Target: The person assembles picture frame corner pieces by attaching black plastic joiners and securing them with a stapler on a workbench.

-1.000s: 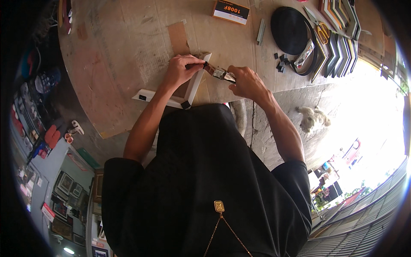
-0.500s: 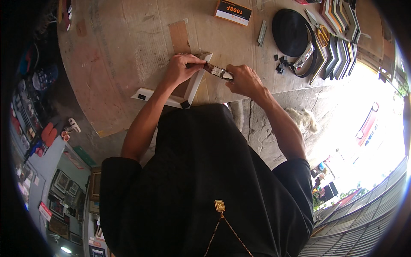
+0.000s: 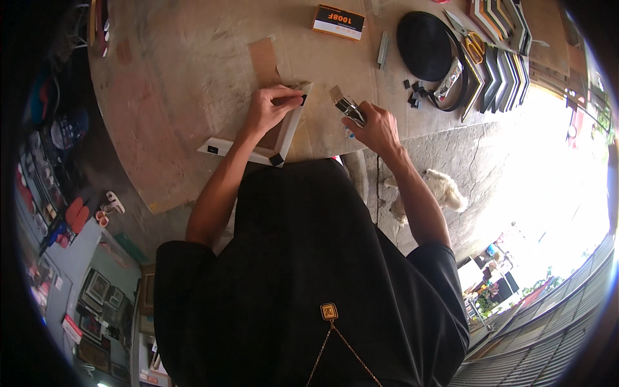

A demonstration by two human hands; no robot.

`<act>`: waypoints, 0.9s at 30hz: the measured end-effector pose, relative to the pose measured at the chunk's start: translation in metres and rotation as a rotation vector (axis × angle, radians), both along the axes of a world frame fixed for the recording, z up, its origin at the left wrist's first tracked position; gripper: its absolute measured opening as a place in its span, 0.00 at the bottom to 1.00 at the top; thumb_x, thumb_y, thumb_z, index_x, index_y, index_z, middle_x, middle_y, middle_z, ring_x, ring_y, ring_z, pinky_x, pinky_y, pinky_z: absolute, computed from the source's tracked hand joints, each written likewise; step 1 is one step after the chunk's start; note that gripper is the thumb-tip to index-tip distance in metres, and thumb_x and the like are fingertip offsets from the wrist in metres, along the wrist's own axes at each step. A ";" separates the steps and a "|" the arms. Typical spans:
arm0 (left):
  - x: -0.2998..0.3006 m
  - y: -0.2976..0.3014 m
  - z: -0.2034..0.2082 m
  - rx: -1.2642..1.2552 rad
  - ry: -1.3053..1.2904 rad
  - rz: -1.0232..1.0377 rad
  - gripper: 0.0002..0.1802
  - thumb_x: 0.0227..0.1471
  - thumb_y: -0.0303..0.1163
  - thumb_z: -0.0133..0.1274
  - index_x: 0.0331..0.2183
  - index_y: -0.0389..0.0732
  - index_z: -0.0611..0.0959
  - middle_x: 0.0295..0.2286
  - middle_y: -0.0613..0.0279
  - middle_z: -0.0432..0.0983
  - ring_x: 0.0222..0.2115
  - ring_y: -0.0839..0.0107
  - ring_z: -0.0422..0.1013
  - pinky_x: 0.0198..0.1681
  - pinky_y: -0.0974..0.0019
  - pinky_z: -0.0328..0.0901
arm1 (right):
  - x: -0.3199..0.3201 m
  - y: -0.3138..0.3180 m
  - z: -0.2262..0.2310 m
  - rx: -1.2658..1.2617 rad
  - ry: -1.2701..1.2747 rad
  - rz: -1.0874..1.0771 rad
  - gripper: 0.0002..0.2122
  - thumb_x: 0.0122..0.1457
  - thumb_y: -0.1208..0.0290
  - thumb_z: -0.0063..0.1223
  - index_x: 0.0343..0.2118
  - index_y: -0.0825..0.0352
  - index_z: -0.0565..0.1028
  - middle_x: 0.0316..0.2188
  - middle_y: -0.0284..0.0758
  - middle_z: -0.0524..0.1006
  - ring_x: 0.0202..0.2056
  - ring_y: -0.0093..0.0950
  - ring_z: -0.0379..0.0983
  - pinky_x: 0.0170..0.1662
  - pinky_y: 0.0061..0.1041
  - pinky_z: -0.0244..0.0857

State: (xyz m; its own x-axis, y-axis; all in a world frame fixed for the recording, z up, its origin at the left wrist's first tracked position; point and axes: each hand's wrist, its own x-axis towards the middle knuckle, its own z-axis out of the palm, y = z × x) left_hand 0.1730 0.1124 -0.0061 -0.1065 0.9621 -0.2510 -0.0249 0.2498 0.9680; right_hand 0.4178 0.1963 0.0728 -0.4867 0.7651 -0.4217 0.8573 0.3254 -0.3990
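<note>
White frame [image 3: 295, 126] at the table's near edge, one hand on it

The frame lay on the brown table [image 3: 193, 84], close to the person's black shirt [image 3: 303, 245]. Two of its sides showed, meeting at a near corner that bore a black patch [image 3: 276, 159]; another dark patch [image 3: 212, 149] sat toward the left end of the near side, and the left forearm crossed over that side. At the far end of the other side, the left hand [image 3: 267, 109] had its thumb and fingertips drawn together at a small black tab [image 3: 304, 99]; whether they pinched it or only pressed it could not be told. The right hand [image 3: 377, 129] was wrapped around a metal hand tool [image 3: 349, 109], held to the right of the frame and apart from it.

Farther right lay small black pieces [image 3: 414, 94], a black roll [image 3: 422, 45], yellow-handled scissors [image 3: 474, 48] and a row of corner samples [image 3: 506, 80]. A box [image 3: 338, 22] stood beyond the hands, with a thin metal strip [image 3: 383, 50] nearby. A pale furry animal [image 3: 445, 190] was on the floor.
</note>
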 end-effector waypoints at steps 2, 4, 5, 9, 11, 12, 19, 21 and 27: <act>0.004 -0.002 0.018 -0.008 -0.151 0.084 0.08 0.49 0.23 0.60 0.35 0.36 0.86 0.30 0.65 0.80 0.32 0.79 0.73 0.36 0.74 0.66 | 0.016 -0.012 -0.021 0.153 0.014 -0.084 0.19 0.47 0.56 0.64 0.33 0.67 0.76 0.30 0.38 0.79 0.32 0.38 0.77 0.36 0.37 0.69; 0.004 -0.002 0.039 0.045 -0.168 0.082 0.08 0.49 0.22 0.59 0.35 0.37 0.86 0.29 0.67 0.80 0.31 0.80 0.73 0.36 0.74 0.66 | 0.028 -0.020 -0.042 0.260 0.005 -0.064 0.20 0.47 0.55 0.64 0.35 0.67 0.75 0.31 0.37 0.78 0.34 0.37 0.77 0.37 0.37 0.68; 0.004 -0.004 0.051 0.067 -0.174 0.083 0.08 0.49 0.21 0.58 0.34 0.38 0.86 0.29 0.67 0.80 0.30 0.80 0.73 0.36 0.74 0.67 | 0.034 -0.026 -0.053 0.309 0.001 -0.053 0.21 0.47 0.54 0.64 0.36 0.67 0.74 0.32 0.37 0.77 0.35 0.36 0.76 0.38 0.37 0.67; 0.010 -0.008 0.106 0.100 -0.425 0.125 0.07 0.49 0.20 0.57 0.34 0.34 0.84 0.29 0.63 0.79 0.32 0.76 0.74 0.37 0.74 0.67 | 0.032 -0.046 -0.064 0.284 0.053 -0.102 0.21 0.45 0.54 0.65 0.37 0.65 0.74 0.35 0.36 0.75 0.36 0.37 0.74 0.38 0.37 0.65; 0.012 -0.012 0.127 0.143 -0.417 0.115 0.07 0.49 0.19 0.57 0.34 0.33 0.84 0.29 0.61 0.78 0.31 0.75 0.74 0.37 0.73 0.67 | 0.023 -0.055 -0.051 0.370 0.157 -0.092 0.22 0.44 0.57 0.66 0.39 0.64 0.75 0.35 0.36 0.74 0.35 0.36 0.73 0.38 0.36 0.65; 0.013 -0.014 0.136 0.164 -0.411 0.113 0.07 0.48 0.18 0.57 0.34 0.33 0.83 0.29 0.60 0.78 0.31 0.75 0.74 0.37 0.73 0.67 | 0.011 -0.055 -0.028 0.421 0.230 -0.081 0.22 0.43 0.58 0.67 0.39 0.64 0.75 0.35 0.36 0.74 0.35 0.36 0.72 0.39 0.36 0.65; 0.039 -0.027 0.178 0.261 -0.442 0.127 0.07 0.45 0.16 0.61 0.31 0.32 0.83 0.28 0.60 0.78 0.32 0.78 0.72 0.37 0.74 0.66 | -0.036 -0.079 0.121 -0.056 1.008 -0.374 0.13 0.51 0.68 0.65 0.37 0.69 0.79 0.28 0.37 0.79 0.29 0.27 0.73 0.35 0.25 0.67; 0.050 -0.030 0.186 0.312 -0.436 0.113 0.07 0.44 0.15 0.61 0.30 0.32 0.83 0.29 0.59 0.78 0.32 0.77 0.72 0.37 0.74 0.67 | -0.035 -0.087 0.132 -0.059 1.059 -0.374 0.11 0.51 0.70 0.64 0.37 0.70 0.79 0.27 0.37 0.79 0.29 0.26 0.75 0.34 0.24 0.67; 0.086 -0.039 0.205 0.331 -0.410 0.159 0.07 0.44 0.15 0.61 0.30 0.32 0.82 0.29 0.59 0.78 0.31 0.76 0.73 0.39 0.72 0.67 | -0.008 -0.094 0.148 -0.119 1.163 -0.414 0.08 0.53 0.74 0.62 0.34 0.71 0.80 0.26 0.37 0.79 0.26 0.23 0.75 0.31 0.21 0.67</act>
State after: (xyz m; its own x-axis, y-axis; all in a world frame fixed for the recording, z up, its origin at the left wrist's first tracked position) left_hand 0.2587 0.0736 0.1991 -0.2143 0.9767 0.0112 -0.4295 -0.1045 0.8970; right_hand 0.4103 0.1021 0.2205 -0.3493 0.9368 0.0212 0.0041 0.0242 -0.9997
